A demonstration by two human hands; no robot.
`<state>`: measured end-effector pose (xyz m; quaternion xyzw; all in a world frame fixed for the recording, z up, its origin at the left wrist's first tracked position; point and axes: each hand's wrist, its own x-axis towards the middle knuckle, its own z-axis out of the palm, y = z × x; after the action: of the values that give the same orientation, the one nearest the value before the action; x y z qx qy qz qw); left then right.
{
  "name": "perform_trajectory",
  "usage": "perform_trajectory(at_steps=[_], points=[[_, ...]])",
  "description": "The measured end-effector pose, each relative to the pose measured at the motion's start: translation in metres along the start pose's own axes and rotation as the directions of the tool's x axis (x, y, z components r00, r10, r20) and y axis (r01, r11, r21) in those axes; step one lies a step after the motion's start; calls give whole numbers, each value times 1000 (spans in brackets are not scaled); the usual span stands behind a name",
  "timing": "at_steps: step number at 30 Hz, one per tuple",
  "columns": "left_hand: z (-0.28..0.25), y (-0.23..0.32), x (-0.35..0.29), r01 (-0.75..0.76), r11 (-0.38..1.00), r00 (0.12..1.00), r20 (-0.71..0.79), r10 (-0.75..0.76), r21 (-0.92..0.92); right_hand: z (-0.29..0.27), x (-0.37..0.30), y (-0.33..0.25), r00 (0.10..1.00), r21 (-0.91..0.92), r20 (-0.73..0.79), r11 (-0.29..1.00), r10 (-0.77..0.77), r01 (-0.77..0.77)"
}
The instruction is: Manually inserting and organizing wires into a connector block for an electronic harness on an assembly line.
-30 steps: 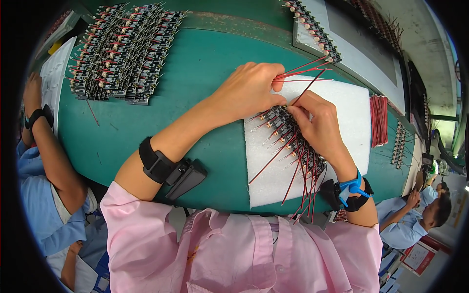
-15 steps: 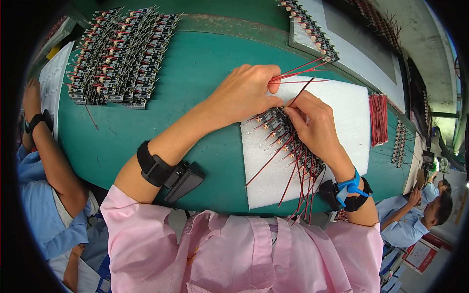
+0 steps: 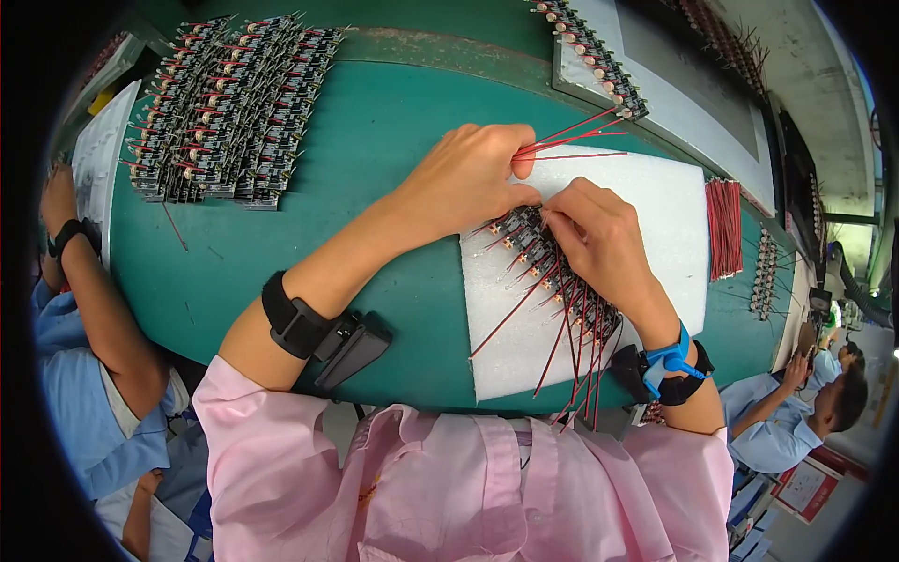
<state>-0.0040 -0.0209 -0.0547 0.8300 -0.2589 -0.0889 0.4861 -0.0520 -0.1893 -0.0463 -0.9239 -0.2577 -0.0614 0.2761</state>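
My left hand (image 3: 473,183) is closed round several thin red wires (image 3: 582,138), whose loose ends fan out to the right. Its thumb and fingertips reach the far end of a strip of small black circuit boards (image 3: 536,251). Close beside them, my right hand (image 3: 599,239) pinches at that same end; what lies between its fingertips is too small to make out. The strip rests on a white foam sheet (image 3: 670,244). Several dark red wires (image 3: 510,323) trail from the boards toward me, past the sheet's near edge.
Stacked circuit boards (image 3: 220,112) stand at the far left of the green table (image 3: 412,103). A bundle of red wires (image 3: 725,229) lies right of the foam, beside another board strip (image 3: 764,272). More boards (image 3: 595,61) lie along a grey metal plate (image 3: 693,122). People sit at both sides.
The dark red wire that stuck up above my right hand's fingers no longer shows there. My right fingers have shifted slightly; my left hand has barely moved.
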Motion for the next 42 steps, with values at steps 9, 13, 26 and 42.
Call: perform_trajectory(at_steps=[9, 13, 26, 42], points=[[-4, -3, 2, 45, 992, 999, -19, -47, -119, -5, 3, -3, 977, 123, 131, 975, 166, -183], [0, -11, 10, -81, 942, 979, -203, 14, -326, -10, 2, -8, 986, 85, 125, 989, 113, -124], [-13, -9, 10, 260, 325, 961, 210, -180, -909, -22, 2, -6, 988, -68, 118, 992, -96, 105], [9, 40, 22, 144, 288, 901, 4, -435, -947, -29, 29, 0, 878, 809, 305, 386, 368, -443]])
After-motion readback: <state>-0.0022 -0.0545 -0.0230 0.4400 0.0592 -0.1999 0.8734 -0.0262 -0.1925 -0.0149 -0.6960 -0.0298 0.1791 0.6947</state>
